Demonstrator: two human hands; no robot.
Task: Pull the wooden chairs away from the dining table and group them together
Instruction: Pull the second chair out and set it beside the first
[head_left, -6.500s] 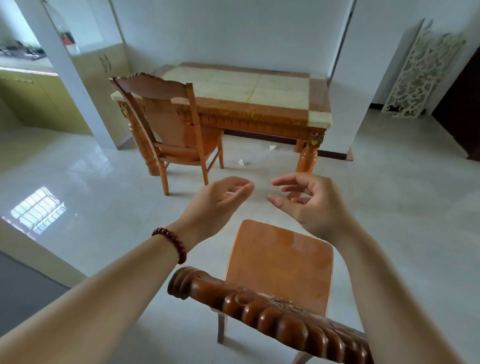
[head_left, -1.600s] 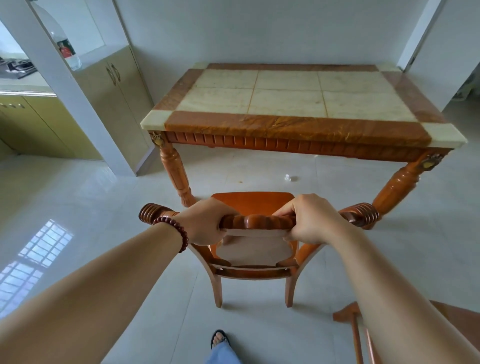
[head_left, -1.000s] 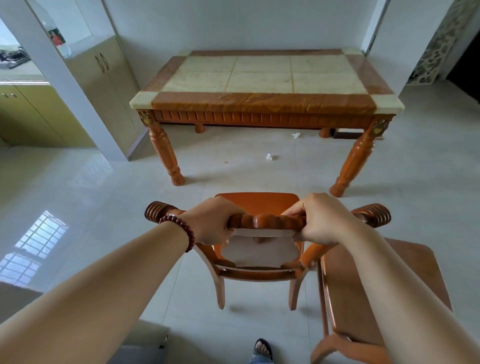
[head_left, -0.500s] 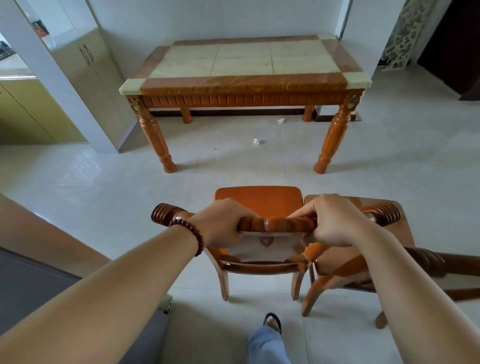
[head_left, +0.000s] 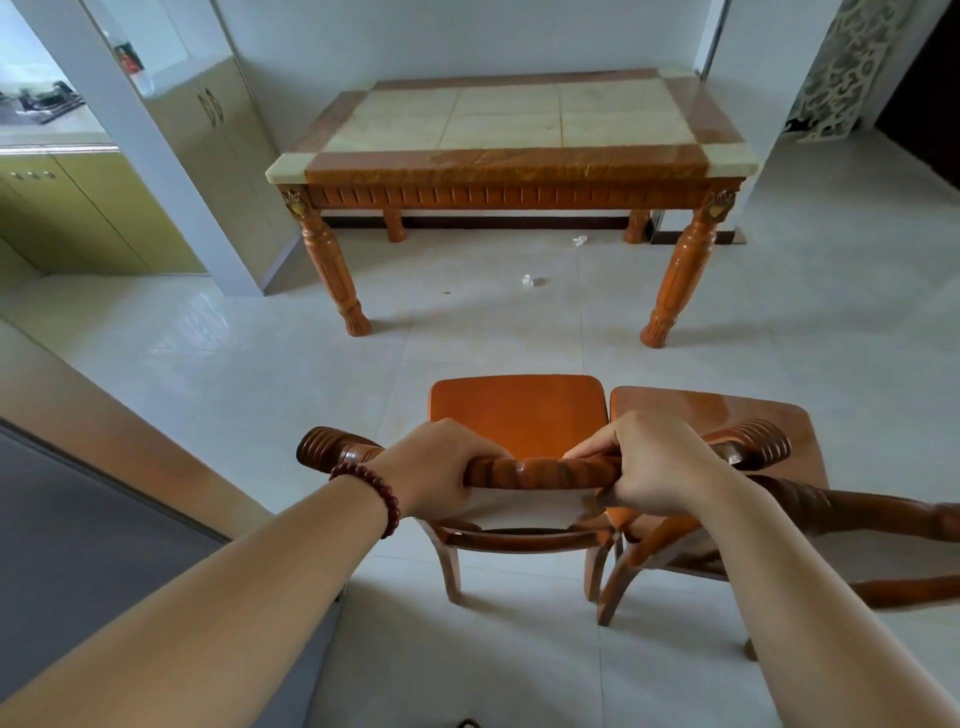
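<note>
An orange wooden chair (head_left: 519, 410) stands in front of me, its seat facing the dining table (head_left: 509, 161). Both hands grip its carved top rail: my left hand (head_left: 441, 475), with a bead bracelet on the wrist, holds the left part, and my right hand (head_left: 649, 467) holds the right part. A second wooden chair (head_left: 727, 421) stands right beside it on the right, seats nearly touching; its backrest runs off the right edge. The table stands well clear of both chairs, against the far wall.
A grey surface with a wooden edge (head_left: 130, 426) lies close at my lower left. A white pillar (head_left: 156, 156) and olive cabinets (head_left: 67, 208) are at the far left. Small scraps of litter (head_left: 529, 280) lie on the pale tiled floor under the table.
I have pulled the gripped chair backward from the table's edge, and it now stands beside the second chair. Both hands have stayed on the top rail.
</note>
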